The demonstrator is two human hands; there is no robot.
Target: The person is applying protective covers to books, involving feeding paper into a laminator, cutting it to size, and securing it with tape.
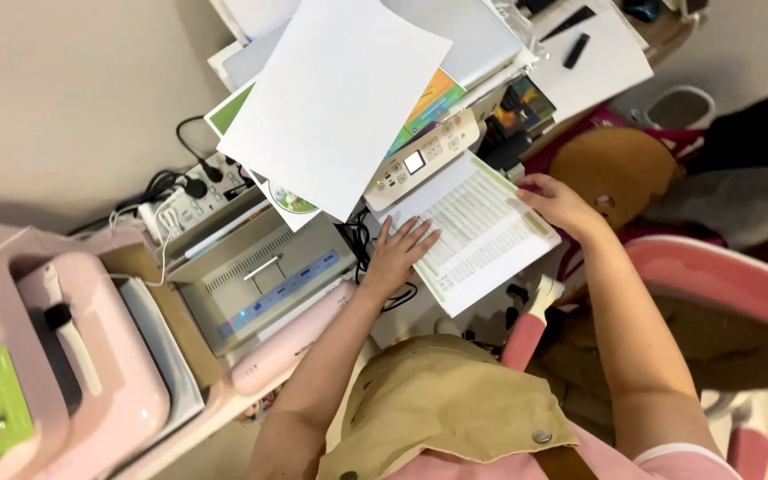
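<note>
Down below the camera, a crowded counter (224,413) runs along a plain beige wall (55,89), and nearly every part of it is covered. The left hand (399,253) lies flat with its fingers spread on the near left part of a printed sheet (477,231), a white page with green-edged rows of table print; its grip is open, pressing down and not closed on anything. The right hand (557,203) is at the sheet's far right edge, fingers bent over the green margin, pinching or resting on the edge; which of the two I cannot tell. The sheet sits at the front of a white printer (424,153) with a small screen and buttons, just beside the left hand. A large blank white page (331,98) lies tilted over the printer, with coloured papers (433,100) under it. Left of the printer stands a grey machine (255,280) with a slotted top and a blue strip, and behind it a white power strip (184,206) with black cables against the wall. A long pink device (291,342) lies just in front of the grey machine, and a bigger pink machine (91,373) fills the near left corner. A pink chair (722,284) curves round on the right.
</note>
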